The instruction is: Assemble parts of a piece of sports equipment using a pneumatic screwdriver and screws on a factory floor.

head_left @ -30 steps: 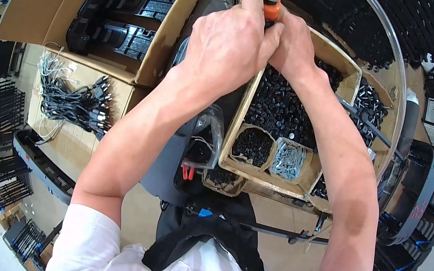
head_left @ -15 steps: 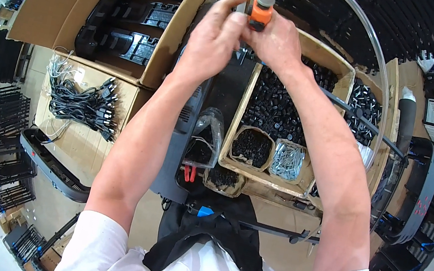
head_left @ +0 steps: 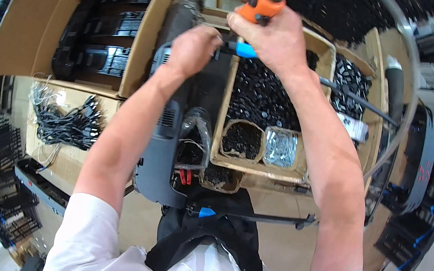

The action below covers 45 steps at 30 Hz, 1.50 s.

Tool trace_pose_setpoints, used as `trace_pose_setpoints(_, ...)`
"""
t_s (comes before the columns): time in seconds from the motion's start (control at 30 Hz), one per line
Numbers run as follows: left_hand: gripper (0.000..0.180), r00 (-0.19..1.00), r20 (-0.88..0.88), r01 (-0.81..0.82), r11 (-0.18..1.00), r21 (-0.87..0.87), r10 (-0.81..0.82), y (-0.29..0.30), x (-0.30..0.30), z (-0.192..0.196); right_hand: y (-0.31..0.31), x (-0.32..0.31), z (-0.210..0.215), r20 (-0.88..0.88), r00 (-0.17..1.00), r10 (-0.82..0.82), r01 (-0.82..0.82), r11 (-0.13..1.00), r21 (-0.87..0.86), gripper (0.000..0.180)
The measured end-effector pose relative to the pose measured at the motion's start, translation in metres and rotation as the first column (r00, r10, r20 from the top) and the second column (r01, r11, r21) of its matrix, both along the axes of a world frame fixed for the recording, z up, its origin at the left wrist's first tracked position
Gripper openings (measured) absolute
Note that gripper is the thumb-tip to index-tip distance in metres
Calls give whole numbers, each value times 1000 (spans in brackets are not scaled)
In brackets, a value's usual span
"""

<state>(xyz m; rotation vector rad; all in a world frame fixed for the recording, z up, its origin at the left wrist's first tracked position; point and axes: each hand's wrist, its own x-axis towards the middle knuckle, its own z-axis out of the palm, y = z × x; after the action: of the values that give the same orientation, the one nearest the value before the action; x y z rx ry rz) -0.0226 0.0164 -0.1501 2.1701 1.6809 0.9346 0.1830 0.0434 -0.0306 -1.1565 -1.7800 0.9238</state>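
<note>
My right hand (head_left: 281, 41) is wrapped round an orange and black power screwdriver (head_left: 263, 5), whose grey and black end points up and to the right. Left of it, my left hand (head_left: 192, 51) is closed, with thumb and fingertips together at the far end of a grey machine frame (head_left: 157, 162). What those fingertips pinch is too small to make out. Just below the screwdriver, blue tape (head_left: 245, 50) wraps part of the frame's far crossbar. Under my right forearm stands a wooden box (head_left: 222, 116) of black plastic parts (head_left: 261, 97).
A tub of black screws (head_left: 242, 140) and one of silver screws (head_left: 280, 146) sit in the box. An open carton (head_left: 23, 14) of black mouldings stands left, with bundled black cables (head_left: 70, 120) nearer me. A clear tube (head_left: 414, 95) arcs at the right. Red-handled pliers (head_left: 185, 177) lie near.
My hands have drawn apart. The right has brought the screwdriver slightly nearer and tilted it rightward; the left has come down nearer the frame, its fingers now closed. The whole view has shifted a little.
</note>
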Motion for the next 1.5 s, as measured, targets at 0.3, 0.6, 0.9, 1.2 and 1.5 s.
trace_pose_setpoints(0.3, 24, 792, 415, 570, 786, -238, -449, -158, 115, 34, -198, 157, 65, -257, 873, -415, 393, 910, -133, 49)
trace_pose_setpoints(0.6, 17, 704, -25, 508, 528, -681, -710, -290, 237, -109, -385, 252, 25, -125, 611, -782, 672, 595, -440, 52)
trace_pose_setpoints(0.9, 72, 774, 444, 633, 528, -566, -451, -280, 274, 95, -420, 305, 5, -224, 792, -568, 381, 747, -545, 51)
trace_pose_setpoints(1.2, 74, 517, 681, 815, 542, -207, -518, -355, 332, 148, -455, 322, -19, -325, 944, -65, -37, 954, -298, 48)
trace_pose_setpoints(1.5, 59, 590, 737, 628, 761, -162, -330, -402, 319, 155, -442, 308, -2, -299, 920, 253, -308, 939, -152, 52)
